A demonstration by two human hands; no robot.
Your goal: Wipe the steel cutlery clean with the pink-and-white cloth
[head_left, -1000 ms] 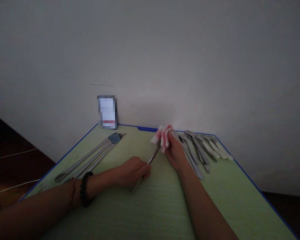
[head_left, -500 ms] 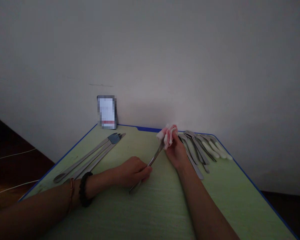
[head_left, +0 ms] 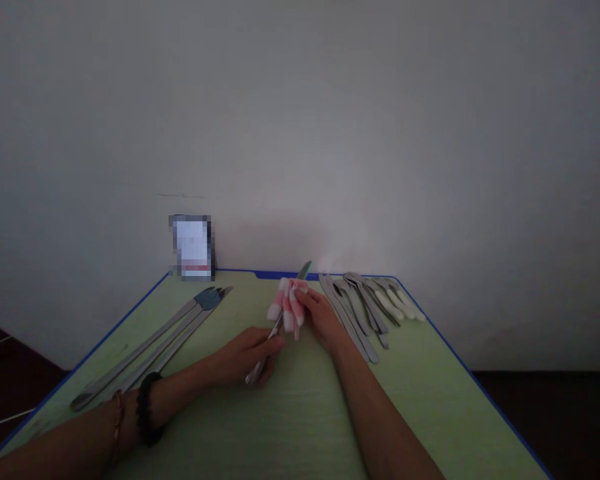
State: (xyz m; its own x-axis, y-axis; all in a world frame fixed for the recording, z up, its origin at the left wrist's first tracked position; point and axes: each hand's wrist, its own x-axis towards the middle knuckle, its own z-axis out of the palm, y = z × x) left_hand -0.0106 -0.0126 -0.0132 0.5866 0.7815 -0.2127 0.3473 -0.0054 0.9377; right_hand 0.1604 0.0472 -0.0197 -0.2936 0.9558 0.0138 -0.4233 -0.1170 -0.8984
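Over the middle of the table, my left hand point(head_left: 253, 353) is closed around the handle of a table knife point(head_left: 305, 269), which slants up and away from me. My right hand point(head_left: 320, 313) pinches a pink and white cloth point(head_left: 291, 303) folded around the knife's middle. The blade's tip sticks out beyond the cloth, and the handle's end shows below my left fingers. Close by on the right lies a row of metal cutlery point(head_left: 363, 303), spoons and knives among it, some with white handles point(head_left: 403, 305).
The light green table point(head_left: 300, 427) has a blue edge and stands against a grey wall point(head_left: 380, 133). A phone with a blurred screen point(head_left: 193, 247) leans on the wall at the back left. Several long metal utensils point(head_left: 173, 337) lie on the left, partly behind my left forearm.
The cloth has slid from near the blade's end down toward the handle, uncovering the tip. My right hand has come closer to my left. The whole view has shifted slightly.
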